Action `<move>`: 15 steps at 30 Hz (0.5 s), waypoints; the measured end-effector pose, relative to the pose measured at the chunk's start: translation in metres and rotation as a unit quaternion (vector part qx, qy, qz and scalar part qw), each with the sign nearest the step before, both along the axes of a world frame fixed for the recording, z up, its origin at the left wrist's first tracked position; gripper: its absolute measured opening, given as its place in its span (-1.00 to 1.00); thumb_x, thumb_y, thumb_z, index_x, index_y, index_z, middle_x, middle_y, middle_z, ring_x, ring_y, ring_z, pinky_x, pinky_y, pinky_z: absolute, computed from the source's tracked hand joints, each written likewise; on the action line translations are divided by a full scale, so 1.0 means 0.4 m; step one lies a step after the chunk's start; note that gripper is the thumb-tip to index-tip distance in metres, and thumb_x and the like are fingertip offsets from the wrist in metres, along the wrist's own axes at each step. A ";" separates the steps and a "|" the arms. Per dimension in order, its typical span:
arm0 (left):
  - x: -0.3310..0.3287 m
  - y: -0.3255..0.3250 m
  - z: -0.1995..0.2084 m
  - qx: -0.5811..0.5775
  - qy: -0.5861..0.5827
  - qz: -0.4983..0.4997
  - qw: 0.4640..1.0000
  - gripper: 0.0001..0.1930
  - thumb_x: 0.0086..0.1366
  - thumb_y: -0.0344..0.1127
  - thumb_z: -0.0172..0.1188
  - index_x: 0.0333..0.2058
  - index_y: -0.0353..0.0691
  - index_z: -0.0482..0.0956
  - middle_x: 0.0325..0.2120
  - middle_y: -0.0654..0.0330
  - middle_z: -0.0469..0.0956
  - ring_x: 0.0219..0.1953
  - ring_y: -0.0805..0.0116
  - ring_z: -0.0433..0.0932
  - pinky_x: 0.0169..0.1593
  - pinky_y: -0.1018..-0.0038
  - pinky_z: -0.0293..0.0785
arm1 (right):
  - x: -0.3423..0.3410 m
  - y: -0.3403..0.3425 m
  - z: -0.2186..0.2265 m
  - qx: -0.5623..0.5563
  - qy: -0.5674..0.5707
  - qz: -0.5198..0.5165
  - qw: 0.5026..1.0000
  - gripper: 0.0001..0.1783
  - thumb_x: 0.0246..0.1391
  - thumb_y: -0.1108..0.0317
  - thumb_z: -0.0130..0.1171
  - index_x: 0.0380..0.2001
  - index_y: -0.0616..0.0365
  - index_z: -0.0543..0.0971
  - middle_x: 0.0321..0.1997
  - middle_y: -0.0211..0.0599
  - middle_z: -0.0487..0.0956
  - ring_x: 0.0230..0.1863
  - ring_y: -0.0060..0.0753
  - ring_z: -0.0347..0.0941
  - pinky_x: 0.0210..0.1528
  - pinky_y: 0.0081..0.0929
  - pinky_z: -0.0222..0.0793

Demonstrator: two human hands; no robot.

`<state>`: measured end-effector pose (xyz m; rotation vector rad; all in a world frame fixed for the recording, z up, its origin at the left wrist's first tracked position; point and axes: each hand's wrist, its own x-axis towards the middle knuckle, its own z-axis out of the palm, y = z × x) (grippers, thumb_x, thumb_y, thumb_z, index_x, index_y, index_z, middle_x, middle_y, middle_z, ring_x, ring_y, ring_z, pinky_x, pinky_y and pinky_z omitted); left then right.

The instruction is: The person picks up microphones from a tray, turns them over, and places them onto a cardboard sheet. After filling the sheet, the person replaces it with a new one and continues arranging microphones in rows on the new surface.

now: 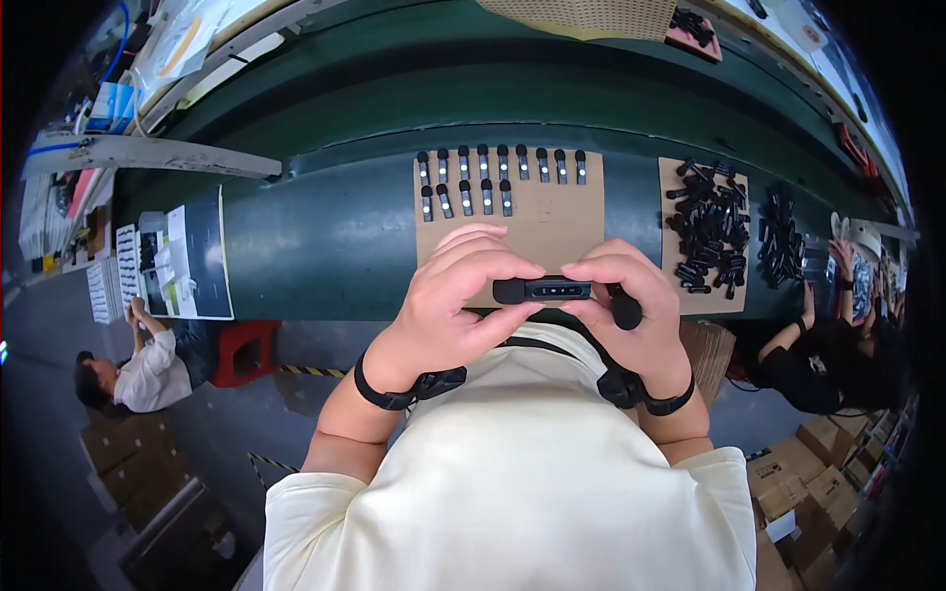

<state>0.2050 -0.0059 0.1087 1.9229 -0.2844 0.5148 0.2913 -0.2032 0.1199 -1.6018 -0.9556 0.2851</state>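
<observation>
Between my two hands, a small black clip-on microphone (560, 291) with a foam tip lies sideways in front of my chest. My left hand (458, 286) pinches it at the foam end with thumb and finger. My right hand (631, 276) grips its other end, and a second dark microphone (625, 310) sticks out below the same palm, foam tip down. Just beyond my hands is a brown cardboard sheet (557, 227). On it, several like microphones (483, 163) stand in two rows, foam tips pointing away from me.
To the right, another cardboard sheet (672, 246) bears a heap of black microphones (708, 222), with a further pile (780, 236) beside it. A dark panel (209, 251) and white trays (128, 261) lie left on the green bench (315, 246). People sit at both sides.
</observation>
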 end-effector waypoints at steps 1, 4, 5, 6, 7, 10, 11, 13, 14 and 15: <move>-0.008 0.008 0.003 0.000 -0.002 -0.005 1.000 -0.71 -0.05 -0.49 0.39 -0.27 -0.25 0.60 -0.38 0.16 0.62 -0.33 0.21 0.57 0.06 0.21 0.43 | -0.013 0.007 0.004 0.000 -0.002 -0.005 1.000 -0.64 -0.15 0.59 0.38 -0.19 0.23 0.59 -0.32 -0.30 0.52 -0.55 -0.60 0.23 -0.51 -0.65 0.16; -0.027 0.030 0.007 0.010 -0.030 -0.003 1.000 -0.72 -0.08 -0.51 0.39 -0.32 -0.24 0.60 -0.43 0.18 0.61 -0.38 0.25 0.57 0.06 0.14 0.43 | -0.047 0.028 0.016 -0.014 0.013 -0.012 1.000 -0.66 -0.13 0.59 0.36 -0.19 0.23 0.58 -0.31 -0.32 0.53 -0.51 -0.63 0.24 -0.47 -0.66 0.15; -0.032 0.036 0.008 0.009 -0.032 -0.007 0.999 -0.72 -0.08 -0.51 0.39 -0.32 -0.24 0.60 -0.43 0.18 0.61 -0.38 0.25 0.57 0.06 0.14 0.43 | -0.055 0.035 0.020 -0.015 0.010 -0.017 1.000 -0.66 -0.13 0.59 0.36 -0.19 0.23 0.58 -0.31 -0.32 0.53 -0.51 -0.63 0.24 -0.47 -0.66 0.15; -0.037 0.041 0.009 0.020 -0.040 -0.003 0.999 -0.71 -0.09 -0.51 0.39 -0.32 -0.24 0.60 -0.45 0.19 0.61 -0.40 0.25 0.57 0.06 0.14 0.43 | -0.062 0.042 0.023 -0.012 0.031 -0.019 0.999 -0.68 -0.10 0.58 0.34 -0.20 0.24 0.58 -0.31 -0.33 0.52 -0.48 -0.64 0.24 -0.45 -0.67 0.16; -0.042 0.047 0.009 0.032 -0.047 0.002 0.998 -0.70 -0.11 -0.51 0.39 -0.32 -0.25 0.60 -0.46 0.19 0.61 -0.41 0.26 0.56 0.06 0.14 0.43 | -0.069 0.049 0.026 -0.009 0.052 -0.021 0.998 -0.71 -0.07 0.57 0.33 -0.20 0.25 0.58 -0.31 -0.35 0.52 -0.46 -0.65 0.25 -0.43 -0.68 0.16; -0.051 0.059 0.010 0.050 -0.062 0.009 0.997 -0.70 -0.12 -0.52 0.38 -0.32 -0.25 0.60 -0.48 0.20 0.60 -0.43 0.26 0.56 0.06 0.14 0.43 | -0.099 0.082 0.021 -0.002 0.087 -0.045 0.995 -0.76 0.01 0.54 0.28 -0.20 0.26 0.57 -0.31 -0.37 0.51 -0.42 -0.67 0.27 -0.39 -0.70 0.17; -0.053 0.061 0.010 0.059 -0.068 0.013 0.996 -0.70 -0.12 -0.52 0.38 -0.32 -0.25 0.60 -0.48 0.20 0.60 -0.43 0.27 0.56 0.06 0.14 0.43 | -0.110 0.095 0.015 0.002 0.102 -0.065 0.993 -0.79 0.05 0.51 0.26 -0.21 0.27 0.56 -0.32 -0.38 0.51 -0.39 -0.68 0.28 -0.37 -0.71 0.18; -0.056 0.067 0.007 0.066 -0.074 0.015 0.995 -0.70 -0.13 -0.52 0.38 -0.32 -0.25 0.60 -0.49 0.20 0.60 -0.43 0.27 0.56 0.06 0.14 0.43 | -0.120 0.104 0.008 0.006 0.117 -0.087 0.989 -0.82 0.10 0.48 0.23 -0.21 0.27 0.56 -0.33 -0.39 0.51 -0.37 -0.69 0.29 -0.35 -0.72 0.18; -0.057 0.072 0.005 0.065 -0.072 0.016 0.995 -0.70 -0.12 -0.52 0.37 -0.32 -0.24 0.60 -0.49 0.21 0.59 -0.43 0.27 0.56 0.06 0.15 0.43 | -0.122 0.108 0.005 0.003 0.120 -0.096 0.988 -0.82 0.12 0.45 0.22 -0.21 0.28 0.56 -0.33 -0.39 0.51 -0.36 -0.69 0.30 -0.34 -0.73 0.19; -0.058 0.078 0.002 0.063 -0.071 0.017 0.995 -0.69 -0.12 -0.53 0.37 -0.31 -0.24 0.60 -0.49 0.21 0.59 -0.44 0.27 0.56 0.06 0.15 0.43 | -0.122 0.112 0.003 -0.001 0.123 -0.105 0.987 -0.82 0.15 0.42 0.20 -0.21 0.28 0.57 -0.34 -0.39 0.51 -0.36 -0.70 0.31 -0.33 -0.73 0.21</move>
